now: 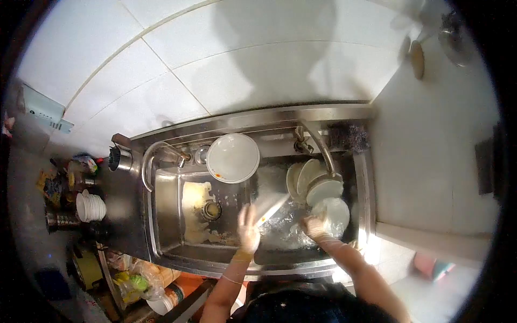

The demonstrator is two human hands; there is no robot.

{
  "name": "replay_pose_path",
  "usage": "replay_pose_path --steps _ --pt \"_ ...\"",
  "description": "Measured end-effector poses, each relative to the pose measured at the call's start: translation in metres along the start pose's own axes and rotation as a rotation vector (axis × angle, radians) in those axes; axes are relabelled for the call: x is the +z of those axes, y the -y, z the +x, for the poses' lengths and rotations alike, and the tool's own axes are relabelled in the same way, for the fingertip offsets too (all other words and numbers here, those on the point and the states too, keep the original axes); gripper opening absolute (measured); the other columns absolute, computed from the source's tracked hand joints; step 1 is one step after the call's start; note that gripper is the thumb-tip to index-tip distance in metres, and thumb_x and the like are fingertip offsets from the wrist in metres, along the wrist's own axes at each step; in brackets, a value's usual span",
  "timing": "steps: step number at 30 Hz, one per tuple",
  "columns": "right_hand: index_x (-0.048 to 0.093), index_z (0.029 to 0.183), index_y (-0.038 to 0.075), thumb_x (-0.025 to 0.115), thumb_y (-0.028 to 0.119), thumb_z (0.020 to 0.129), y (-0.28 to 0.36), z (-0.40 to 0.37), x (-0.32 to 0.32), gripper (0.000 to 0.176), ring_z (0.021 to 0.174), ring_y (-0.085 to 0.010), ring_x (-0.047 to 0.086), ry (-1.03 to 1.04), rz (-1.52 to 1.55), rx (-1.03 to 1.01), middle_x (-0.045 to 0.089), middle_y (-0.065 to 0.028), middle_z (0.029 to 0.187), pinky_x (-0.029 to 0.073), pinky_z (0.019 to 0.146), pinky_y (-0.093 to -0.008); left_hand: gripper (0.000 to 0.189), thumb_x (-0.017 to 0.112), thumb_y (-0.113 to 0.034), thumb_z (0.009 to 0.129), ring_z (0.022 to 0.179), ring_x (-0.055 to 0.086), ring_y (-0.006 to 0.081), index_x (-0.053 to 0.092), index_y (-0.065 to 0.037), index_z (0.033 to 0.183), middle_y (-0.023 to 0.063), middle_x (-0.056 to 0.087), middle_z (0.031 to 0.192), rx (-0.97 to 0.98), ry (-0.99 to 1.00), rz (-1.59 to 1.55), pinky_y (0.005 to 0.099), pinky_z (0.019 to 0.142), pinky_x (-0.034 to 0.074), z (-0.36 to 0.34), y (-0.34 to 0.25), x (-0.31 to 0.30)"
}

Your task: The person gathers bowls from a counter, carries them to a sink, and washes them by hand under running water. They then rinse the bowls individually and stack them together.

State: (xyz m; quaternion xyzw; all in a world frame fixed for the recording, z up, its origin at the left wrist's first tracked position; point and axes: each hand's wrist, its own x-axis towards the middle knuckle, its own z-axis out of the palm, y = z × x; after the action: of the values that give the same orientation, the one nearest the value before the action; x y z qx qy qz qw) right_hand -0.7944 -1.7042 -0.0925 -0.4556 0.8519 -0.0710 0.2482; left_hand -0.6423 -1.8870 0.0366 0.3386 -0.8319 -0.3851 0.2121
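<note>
Steel double sink [258, 116]: white plates [315, 183] stand on edge in its right basin, and a round white bowl [232, 157] rests on the divider. The left hand [249, 229] touches a blurred white dish [272, 207] slanting up-right over that basin. The right hand [314, 227] lies by the plates. I cannot tell either grip.

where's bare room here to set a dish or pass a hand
Left basin: mostly bare around its drain, from left wall to divider. Counter: a strip is free between the stacked small bowls and the sink rim. Crowded: the right basin, full of plates, with the left hand and right hand at it; a large white bowl covers the back rim.
</note>
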Motion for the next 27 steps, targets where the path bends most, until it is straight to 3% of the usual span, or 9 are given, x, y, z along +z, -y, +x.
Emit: replay_pose_path --steps 5,10,13,20,22,23,25,26,27 --pt "0.055 0.097 0.01 0.053 0.025 0.072 -0.043 -0.037 0.002 0.029 0.089 -0.0312 0.055 -0.354 0.714 0.568 0.059 -0.0133 0.094 0.043 0.077 -0.0363 0.048 0.042 0.003 0.074 0.109 0.041 0.0247 0.038 0.0 0.122 0.0143 0.042 0.118 -0.198 -0.427 -0.601 0.0342 0.094 0.031 0.045 0.002 -0.025" --pt "0.059 0.092 0.006 0.058 0.023 0.074 -0.107 -0.034 0.049 0.026 0.077 -0.0238 0.057 -0.748 0.67 1.027 0.06 -0.0137 0.086 0.044 0.072 -0.0328 0.058 0.039 0.001 0.07 0.106 0.044 0.0309 0.027 -0.01 0.126 0.0142 0.038 0.119 -0.594 -0.291 -1.083 0.0464 0.078 0.047 0.11 0.016 -0.053" --pt "0.059 0.093 0.007 0.058 0.023 0.073 -0.076 -0.019 0.022 0.025 0.071 -0.0211 0.056 -0.939 0.871 0.686 0.061 -0.0094 0.084 0.045 0.067 -0.032 0.061 0.034 0.005 0.07 0.105 0.045 0.0342 0.021 -0.014 0.127 0.0152 0.035 0.122 -0.653 -0.211 -1.101 0.0492 0.073 0.051 0.136 0.039 -0.053" --pt "0.056 0.1 0.008 0.06 0.022 0.072 -0.048 0.028 0.054 0.032 0.076 -0.0201 0.054 -0.338 1.471 1.048 0.059 -0.0065 0.089 0.044 0.069 -0.0323 0.033 0.046 0.001 0.077 0.091 0.051 0.0269 0.034 -0.003 0.108 0.013 0.044 0.103 -0.678 -0.351 -0.982 0.0463 0.078 0.05 0.146 0.027 -0.038" --pt "0.05 0.112 0.007 0.062 0.03 0.071 -0.058 0.034 0.111 0.048 0.094 -0.022 0.053 -0.281 1.017 0.775 0.056 -0.0097 0.105 0.041 0.081 -0.0336 0.021 0.052 -0.005 0.079 0.08 0.051 0.0201 0.039 -0.002 0.096 0.0087 0.046 0.09 -0.598 -0.492 -1.108 0.0395 0.075 0.051 0.125 0.033 -0.018" --pt "0.058 0.098 0.011 0.066 0.024 0.069 -0.042 0.01 0.052 0.033 0.065 -0.0182 0.054 -0.174 0.819 0.563 0.058 -0.0046 0.079 0.046 0.059 -0.0323 0.011 0.053 -0.008 0.08 0.073 0.05 0.0144 0.044 -0.006 0.087 0.0039 0.047 0.078 -0.583 -0.451 -1.129 0.0303 0.067 0.05 0.103 0.052 0.0" --pt "0.059 0.097 0.011 0.067 0.024 0.067 -0.064 -0.006 0.071 0.034 0.066 -0.0208 0.056 0.122 0.81 0.296 0.059 -0.0073 0.079 0.046 0.061 -0.0334 0.003 0.048 -0.011 0.079 0.053 0.045 0.0121 0.05 -0.009 0.08 0.001 0.046 0.066 -0.265 0.074 -1.459 0.0265 0.049 0.041 0.047 0.089 0.05" --pt "0.059 0.096 0.01 0.067 0.025 0.066 -0.074 -0.011 0.077 0.034 0.067 -0.0221 0.056 0.268 0.794 0.159 0.059 -0.0086 0.079 0.046 0.062 -0.0339 0.006 0.046 -0.011 0.078 0.052 0.04 0.0083 0.049 -0.011 0.073 -0.0032 0.044 0.063 -0.803 -0.165 -0.976 0.0231 0.046 0.034 0.025 0.072 0.09" --pt "0.059 0.096 0.009 0.065 0.023 0.068 -0.067 -0.015 0.047 0.032 0.07 -0.0239 0.057 0.416 0.512 0.183 0.059 -0.0105 0.081 0.046 0.065 -0.0339 0.005 0.05 -0.016 0.077 0.056 0.045 0.0078 0.05 -0.01 0.078 -0.0035 0.047 0.065 -0.867 0.046 -1.19 0.0225 0.049 0.038 -0.014 0.061 0.104"
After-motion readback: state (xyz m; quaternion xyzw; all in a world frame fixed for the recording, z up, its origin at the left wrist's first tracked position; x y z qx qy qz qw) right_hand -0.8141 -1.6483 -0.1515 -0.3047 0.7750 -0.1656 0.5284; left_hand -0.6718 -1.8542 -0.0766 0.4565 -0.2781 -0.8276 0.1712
